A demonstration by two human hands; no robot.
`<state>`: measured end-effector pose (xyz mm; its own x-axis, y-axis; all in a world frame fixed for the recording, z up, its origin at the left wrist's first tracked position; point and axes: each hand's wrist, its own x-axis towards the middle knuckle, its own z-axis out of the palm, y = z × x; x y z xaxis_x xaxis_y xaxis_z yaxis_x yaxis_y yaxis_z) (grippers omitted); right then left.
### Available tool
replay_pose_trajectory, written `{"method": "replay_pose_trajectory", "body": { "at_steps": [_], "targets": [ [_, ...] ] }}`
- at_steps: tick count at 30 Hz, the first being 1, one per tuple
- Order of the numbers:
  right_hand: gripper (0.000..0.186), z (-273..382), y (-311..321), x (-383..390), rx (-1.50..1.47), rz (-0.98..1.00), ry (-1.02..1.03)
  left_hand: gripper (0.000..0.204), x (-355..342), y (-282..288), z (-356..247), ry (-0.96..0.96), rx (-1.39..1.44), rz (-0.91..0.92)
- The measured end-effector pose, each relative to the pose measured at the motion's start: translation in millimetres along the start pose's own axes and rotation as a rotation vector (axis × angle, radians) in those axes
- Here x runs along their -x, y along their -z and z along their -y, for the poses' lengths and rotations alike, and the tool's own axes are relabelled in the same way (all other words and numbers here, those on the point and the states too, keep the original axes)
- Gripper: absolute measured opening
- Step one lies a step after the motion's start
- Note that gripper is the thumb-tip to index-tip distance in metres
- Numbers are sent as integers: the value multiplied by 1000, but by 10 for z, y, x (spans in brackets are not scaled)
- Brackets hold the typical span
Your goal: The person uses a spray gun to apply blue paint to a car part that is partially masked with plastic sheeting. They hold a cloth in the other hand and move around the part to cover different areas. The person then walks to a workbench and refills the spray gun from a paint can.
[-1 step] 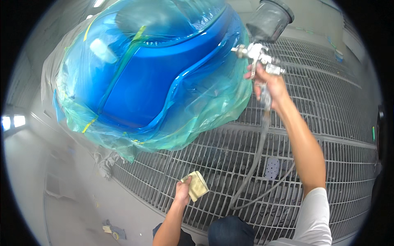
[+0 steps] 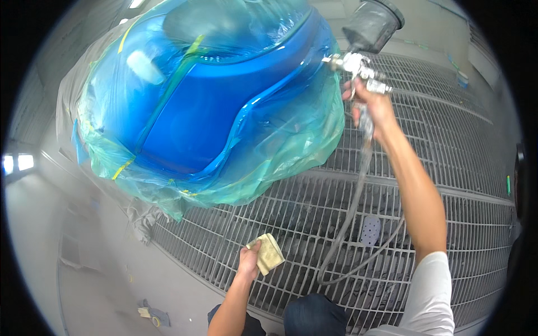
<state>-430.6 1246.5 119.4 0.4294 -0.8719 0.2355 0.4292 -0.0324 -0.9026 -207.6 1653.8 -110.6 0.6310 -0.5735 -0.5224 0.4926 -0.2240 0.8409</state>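
My right hand (image 2: 372,109) is wrapped round the handle of a silver spray gun (image 2: 354,66), with its dark cup (image 2: 372,25) on top. The nozzle points left, close to the right side of a glossy blue painted panel (image 2: 196,117). Translucent green masking film (image 2: 291,145) surrounds that panel, held with strips of yellow and green tape. A hose (image 2: 353,207) hangs from the gun's handle down to the grating. Lower down, away from the panel, my left hand (image 2: 249,259) grips a folded pale yellow cloth (image 2: 271,255), thumb on top.
Metal floor grating (image 2: 297,207) spreads beneath. A perforated oval pad (image 2: 370,231) lies on it beside the hose loop. Crumpled grey cloth (image 2: 143,221) sits below the film's left side, and a tape roll (image 2: 156,321) lies on the floor at lower left.
The spray gun and my right hand have shifted slightly right, and the hose has swung a little with them. My left hand and the cloth have stayed nearly in place.
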Motion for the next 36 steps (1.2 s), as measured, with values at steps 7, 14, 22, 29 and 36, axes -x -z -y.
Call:
{"method": "replay_pose_trajectory", "body": {
  "at_steps": [7, 14, 22, 29, 36],
  "targets": [
    [26, 407, 165, -923, 345, -570, 129, 27, 174, 73, -179, -54, 61, 26],
    [24, 412, -498, -15, 551, -466, 233, 27, 170, -10, -238, -91, 64, 140],
    [25, 280, -2451, 1587, 603, 11, 109, 25, 102, 181, -259, -107, 179, 240],
    [24, 115, -3921, 1952, 1067, 503, 235, 23, 102, 439, -438, -167, 298, 262],
    [23, 59, -4640, 1810, 1464, 222, 1102, 25, 174, 591, -596, -202, 504, 289]
  ]
}}
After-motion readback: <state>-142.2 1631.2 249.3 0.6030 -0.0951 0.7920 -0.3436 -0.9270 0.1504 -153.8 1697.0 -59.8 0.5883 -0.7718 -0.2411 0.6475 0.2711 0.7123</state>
